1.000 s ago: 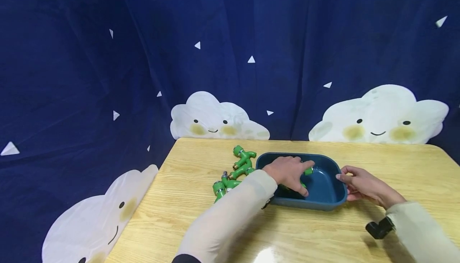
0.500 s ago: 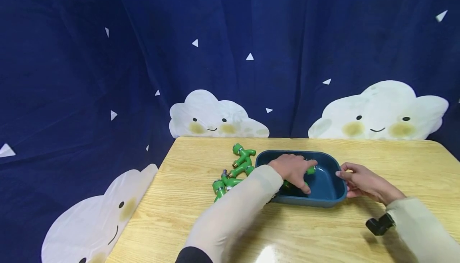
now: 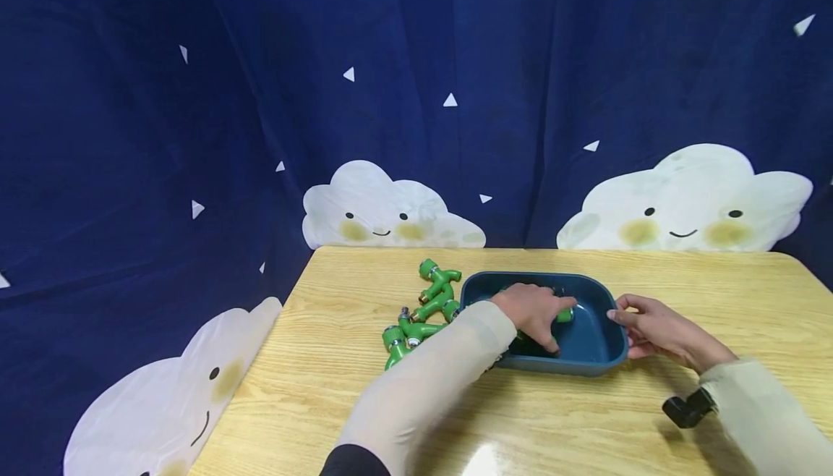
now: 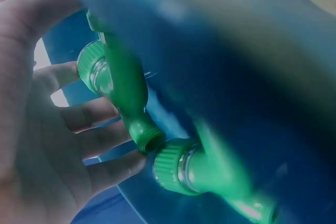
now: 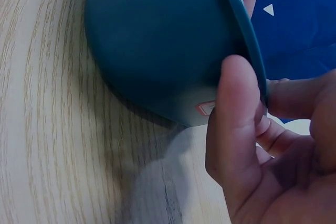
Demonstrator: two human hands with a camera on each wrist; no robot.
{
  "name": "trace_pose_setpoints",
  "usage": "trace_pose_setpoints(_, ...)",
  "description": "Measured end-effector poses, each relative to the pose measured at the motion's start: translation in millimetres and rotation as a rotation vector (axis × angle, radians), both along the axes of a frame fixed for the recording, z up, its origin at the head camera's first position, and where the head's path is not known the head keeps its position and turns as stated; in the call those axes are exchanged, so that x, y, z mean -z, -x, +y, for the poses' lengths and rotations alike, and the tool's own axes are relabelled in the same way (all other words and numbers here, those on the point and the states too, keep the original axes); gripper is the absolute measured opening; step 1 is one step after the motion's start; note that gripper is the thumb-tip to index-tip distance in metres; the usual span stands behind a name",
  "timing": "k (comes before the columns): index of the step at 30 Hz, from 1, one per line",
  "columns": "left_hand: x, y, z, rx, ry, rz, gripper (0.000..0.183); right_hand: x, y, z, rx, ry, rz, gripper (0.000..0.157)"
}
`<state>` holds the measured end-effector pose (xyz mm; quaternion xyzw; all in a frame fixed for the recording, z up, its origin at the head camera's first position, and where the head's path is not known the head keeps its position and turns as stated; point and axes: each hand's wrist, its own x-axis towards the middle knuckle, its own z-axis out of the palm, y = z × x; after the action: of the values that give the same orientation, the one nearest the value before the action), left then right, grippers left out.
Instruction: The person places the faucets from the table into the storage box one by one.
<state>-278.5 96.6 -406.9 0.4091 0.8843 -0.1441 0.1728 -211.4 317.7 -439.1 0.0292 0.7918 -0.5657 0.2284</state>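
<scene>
Head: the left hand point(image 3: 535, 315) was inside the blue tub point(image 3: 588, 338), right of loose green taps point(image 3: 434, 307). Left wrist: its spread fingers point(image 4: 105, 139) touched an inner tap point(image 4: 126, 82), seemingly ungripped. Right wrist: the right hand point(image 5: 281, 166) pinched the rim point(image 5: 250, 35), probably for steadiness.

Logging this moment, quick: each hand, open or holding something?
Left hand: open, at a green tap.
Right hand: closed, holding the blue tub by its rim.

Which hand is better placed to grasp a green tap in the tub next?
Probably the left hand: it is inside the tub, right beside a green tap. The right hand pinches the tub's right end, outside it.
</scene>
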Motion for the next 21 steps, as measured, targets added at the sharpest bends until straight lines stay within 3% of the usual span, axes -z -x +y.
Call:
trace_pose_setpoints(14,-4.3,-1.3,-0.1,0.04,0.038,0.021,0.086,0.4,0.7,1.3,0.0,0.007,-0.006,0.021)
trace_pose_setpoints(21,-8.9,-1.8,0.6,0.025,0.051,-0.001,0.086,0.3,0.7,1.1,0.007,0.014,-0.009,0.019)
